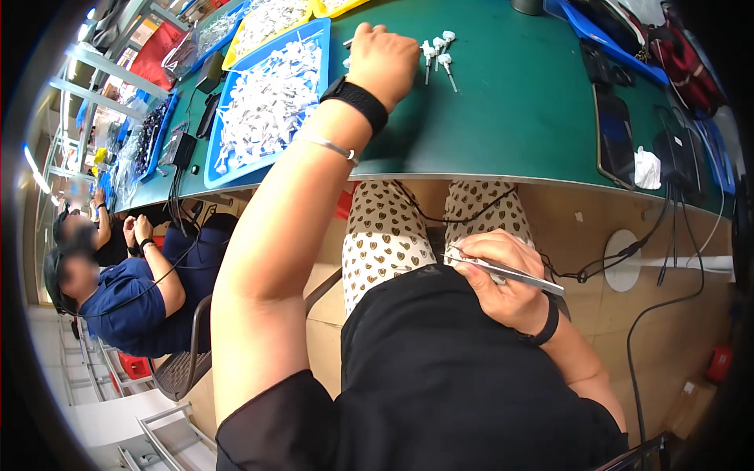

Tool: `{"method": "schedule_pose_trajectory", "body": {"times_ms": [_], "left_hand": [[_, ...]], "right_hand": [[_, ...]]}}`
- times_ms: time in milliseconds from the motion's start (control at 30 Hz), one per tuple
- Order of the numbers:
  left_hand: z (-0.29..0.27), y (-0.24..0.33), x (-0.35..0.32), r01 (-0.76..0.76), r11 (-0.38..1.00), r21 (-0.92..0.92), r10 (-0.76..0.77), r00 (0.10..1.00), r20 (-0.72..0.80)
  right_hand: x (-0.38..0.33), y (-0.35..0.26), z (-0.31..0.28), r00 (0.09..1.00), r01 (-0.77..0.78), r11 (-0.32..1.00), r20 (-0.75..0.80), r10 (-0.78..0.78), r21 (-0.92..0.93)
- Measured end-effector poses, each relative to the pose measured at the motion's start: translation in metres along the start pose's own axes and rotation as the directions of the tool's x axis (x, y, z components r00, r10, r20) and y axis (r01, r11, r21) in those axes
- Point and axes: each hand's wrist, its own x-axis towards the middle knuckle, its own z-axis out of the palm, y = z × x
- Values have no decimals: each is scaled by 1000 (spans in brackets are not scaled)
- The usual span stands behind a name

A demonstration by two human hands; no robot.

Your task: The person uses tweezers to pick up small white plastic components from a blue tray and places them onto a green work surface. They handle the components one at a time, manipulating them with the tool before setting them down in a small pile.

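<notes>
The person's left hand [382, 59] reaches across the green desk [518, 118] and rests knuckles-up near its far edge, fingers curled down onto small white parts [437, 53]; whether it has one pinched cannot be told, since the fingertips are hidden. A few of these parts, each with a thin stem, lie loose just right of the hand. The right hand [506, 282] sits in the lap below the desk's near edge, closed around metal tweezers [510, 272] that point left.

The step looks like picking up or sorting parts from the loose group. A next move would call for a fine pinch on one stem, and for bringing the tweezers up over the desk.

A blue tray [271, 106] heaped with white parts lies left of the hand, with a yellow tray [236, 47] beyond it. A phone [614, 133] lies toward the desk's right edge, cables hanging off it. Other seated workers are at the left.
</notes>
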Motion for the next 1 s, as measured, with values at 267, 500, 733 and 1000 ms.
{"method": "schedule_pose_trajectory", "body": {"times_ms": [267, 500, 733, 1000], "left_hand": [[27, -13, 0, 53, 966, -255, -108, 972, -207], [-33, -15, -70, 73, 342, -937, -345, 937, -53], [-26, 82, -222, 214, -336, -917, -214, 931, 296], [-4, 124, -244, 121, -310, -943, -258, 944, 206]], "right_hand": [[-3, -1, 8, 999, 0, 1000, 39, -1, 17], [-10, 5, 3, 981, -175, 966, -50, 187, 189], [-13, 4, 9, 895, -369, 814, -63, 441, 448], [-21, 2, 24, 902, -397, 833, -4, 431, 385]]}}
